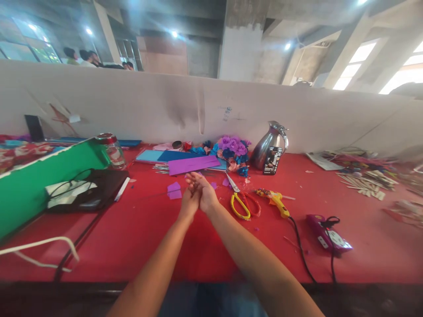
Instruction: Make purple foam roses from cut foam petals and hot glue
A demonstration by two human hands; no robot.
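Observation:
My left hand (190, 199) and my right hand (206, 192) meet over the middle of the red table (132, 246). The fingers of both are closed and pressed together, and whatever lies between them is hidden. A thin dark line, perhaps a wire, runs leftward from the fingertips. Purple paper squares (174, 190) lie just left of the hands. Behind the fingertips, a purple paper strip (193, 164) rests on blue sheets (175, 156). Scissors (240, 205) with one yellow and one red handle lie right of my right hand, blades partly open.
A yellow glue gun (279, 203) and purple power strip (330, 235) lie to the right with cords. Paper flowers (233, 149), a steel jug (264, 143) and a phone (272, 160) stand at the back. A glass jar (114, 152), black bag (95, 191) and green board (49, 185) occupy the left.

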